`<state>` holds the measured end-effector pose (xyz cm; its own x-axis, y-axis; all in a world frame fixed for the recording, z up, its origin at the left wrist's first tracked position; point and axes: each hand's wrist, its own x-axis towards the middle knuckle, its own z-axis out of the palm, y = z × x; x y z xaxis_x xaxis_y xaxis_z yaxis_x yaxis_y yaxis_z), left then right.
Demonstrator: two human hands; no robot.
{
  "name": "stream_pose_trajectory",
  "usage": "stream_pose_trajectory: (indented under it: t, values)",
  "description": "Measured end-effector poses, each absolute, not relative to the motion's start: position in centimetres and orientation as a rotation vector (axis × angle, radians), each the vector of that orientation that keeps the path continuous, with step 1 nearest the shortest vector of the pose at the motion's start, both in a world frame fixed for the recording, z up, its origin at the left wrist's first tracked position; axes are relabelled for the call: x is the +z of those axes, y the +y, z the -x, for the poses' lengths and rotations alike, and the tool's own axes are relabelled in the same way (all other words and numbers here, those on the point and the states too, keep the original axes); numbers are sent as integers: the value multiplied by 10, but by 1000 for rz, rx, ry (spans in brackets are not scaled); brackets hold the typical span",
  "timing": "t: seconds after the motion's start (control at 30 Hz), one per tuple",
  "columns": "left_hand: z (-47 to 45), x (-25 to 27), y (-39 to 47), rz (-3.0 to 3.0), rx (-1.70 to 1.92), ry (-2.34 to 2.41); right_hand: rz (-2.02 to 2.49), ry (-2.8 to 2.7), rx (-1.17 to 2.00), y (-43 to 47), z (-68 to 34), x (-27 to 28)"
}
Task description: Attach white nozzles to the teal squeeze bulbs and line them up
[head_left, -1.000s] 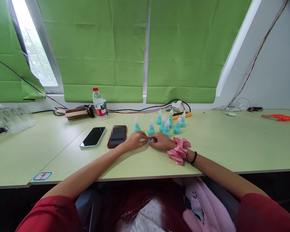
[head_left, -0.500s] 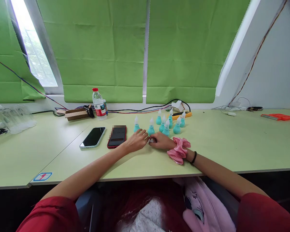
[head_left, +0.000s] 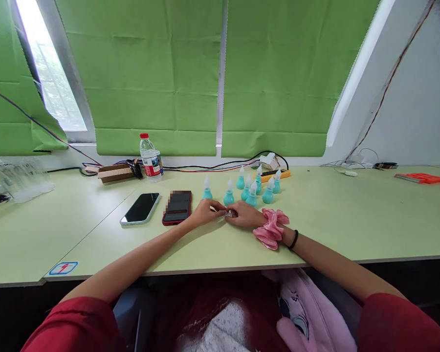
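Whereas its fingers were loosened and lifted half a second ago, the left hand (head_left: 206, 214) now has thumb and index finger pinched at the near end of a small clear piece (head_left: 228, 214). Right hand (head_left: 243, 214): curled around the same piece, grip unchanged; pink scrunchie (head_left: 271, 229) and black bracelet (head_left: 294, 239) worn behind it.

Landmark for all places: the red-cased phone (head_left: 177, 208), lying flat on the pale green surface (head_left: 333, 220).

Clear piece: right of the phone, between the two hands, largely hidden by fingers.

Turquoise bottles (head_left: 267, 196), eight, upright, pale pointed tops: right of the phone, mostly farther back; positions unchanged.

Second phone (head_left: 141, 208), dark screen, pale case: just left of the phone.

Water bottle (head_left: 151, 161), red cap, upright: behind the phone, leftward.

Brown box (head_left: 118, 173): behind the phone, farther left.

Yellow-and-black object (head_left: 278, 176): behind the phone, well to the right.

Orange item (head_left: 423, 177): far right of the phone.
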<state>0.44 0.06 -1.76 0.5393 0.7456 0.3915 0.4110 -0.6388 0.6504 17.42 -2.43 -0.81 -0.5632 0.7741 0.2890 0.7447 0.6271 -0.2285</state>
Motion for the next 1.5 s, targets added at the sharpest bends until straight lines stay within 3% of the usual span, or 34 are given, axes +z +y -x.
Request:
stream_pose_trajectory:
  t: [0.27, 0.53, 0.83, 1.5]
  values:
    - [-4, -18, 1, -2297, 934, 901, 1211, -2495, 125, -22, -176, -10]
    - [-2, -15, -4, -2872, 988, 771, 1201, -2510, 120, -19, -176, -12]
    - [-3, -12, -11, -3067, 868, 802, 1207, -2510, 119, -20, -175, -11]
    - [-7, -10, -20, -3145, 681, 907, 1229, -2500, 129, -22, -174, -8]
